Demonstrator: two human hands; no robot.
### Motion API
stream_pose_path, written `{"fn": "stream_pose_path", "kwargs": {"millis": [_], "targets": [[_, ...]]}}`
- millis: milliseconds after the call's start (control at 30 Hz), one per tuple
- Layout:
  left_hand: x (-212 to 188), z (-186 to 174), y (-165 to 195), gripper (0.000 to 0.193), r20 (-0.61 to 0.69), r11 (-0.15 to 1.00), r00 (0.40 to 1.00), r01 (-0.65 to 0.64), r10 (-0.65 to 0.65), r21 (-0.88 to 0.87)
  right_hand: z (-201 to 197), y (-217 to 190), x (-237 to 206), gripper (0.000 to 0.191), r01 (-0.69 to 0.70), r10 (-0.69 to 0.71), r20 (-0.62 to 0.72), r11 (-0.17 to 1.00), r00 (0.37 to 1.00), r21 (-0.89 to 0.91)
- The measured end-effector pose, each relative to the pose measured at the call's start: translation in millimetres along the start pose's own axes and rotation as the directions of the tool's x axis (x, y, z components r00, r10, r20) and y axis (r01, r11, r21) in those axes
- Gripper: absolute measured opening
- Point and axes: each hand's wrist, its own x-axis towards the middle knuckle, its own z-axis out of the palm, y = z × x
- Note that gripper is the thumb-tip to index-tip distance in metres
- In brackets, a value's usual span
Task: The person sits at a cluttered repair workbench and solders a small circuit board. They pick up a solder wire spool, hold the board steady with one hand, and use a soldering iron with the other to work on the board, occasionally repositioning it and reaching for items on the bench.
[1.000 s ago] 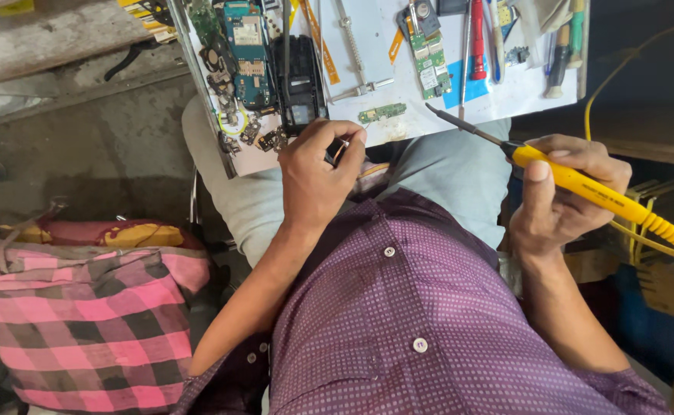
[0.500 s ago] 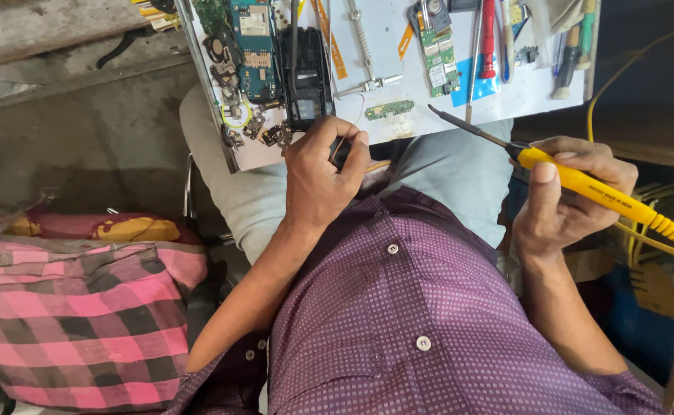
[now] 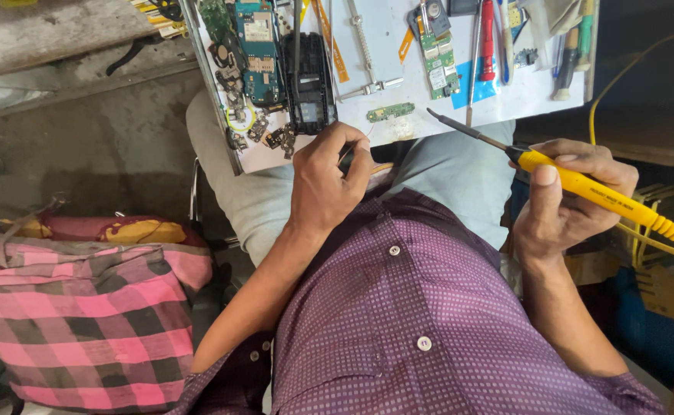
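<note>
From the head view, the right hand point(image 3: 571, 196) sits at the right of the frame, its grip wrapped around the yellow handle of a soldering iron point(image 3: 583, 184). The iron's dark metal tip points up and left, ending over the lower edge of the white worktop point(image 3: 383, 46), just right of a small green circuit board point(image 3: 390, 112). A yellow coiled cord runs off the handle toward the right edge of the frame.

The left hand point(image 3: 328, 180) lies at the centre, at the worktop's near edge, fingers curled together around something small and dark; what it pinches cannot be made out. Just above its knuckles lies a black phone body point(image 3: 310, 81), with a blue circuit board point(image 3: 258, 50) beside it to the left and loose small parts near the worktop's left edge.

Across the upper right of the worktop lie a red-handled screwdriver point(image 3: 488, 38), another green board point(image 3: 437, 65) and other tools, closely packed. The bare patch of worktop lies between the two green boards.

At the lower left of the frame stands a pink checked bag point(image 3: 83, 323), its contents hidden, on the grey floor point(image 3: 76, 154).
</note>
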Motion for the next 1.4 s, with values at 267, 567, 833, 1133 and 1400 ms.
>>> {"fn": "stream_pose_path", "kwargs": {"millis": [267,567,833,1133,1400], "targets": [[2,1,1,0.013,-0.036,0.927,0.972,-0.210,0.232,0.310,0,-2,0,0.029,0.034,-0.034,0.012,0.999,0.999,0.005],[3,7,-4,0.012,-0.040,0.945,0.991,-0.109,0.127,0.309,8,-9,1,0.033,0.035,-0.030,0.094,0.998,0.995,-0.054],[6,8,-8,0.009,0.063,0.893,0.970,-0.240,0.234,0.382,12,-12,0,0.031,0.063,-0.045,0.153,0.992,0.987,-0.113],[7,13,-15,0.013,0.135,0.809,0.950,-0.310,0.281,0.500,18,-5,-2,0.029,0.083,-0.055,0.195,0.987,0.979,-0.138],[4,14,-14,0.014,0.137,0.776,0.949,-0.312,0.285,0.548,25,-7,1,0.028,0.101,-0.068,0.218,0.984,0.974,-0.148]]}}
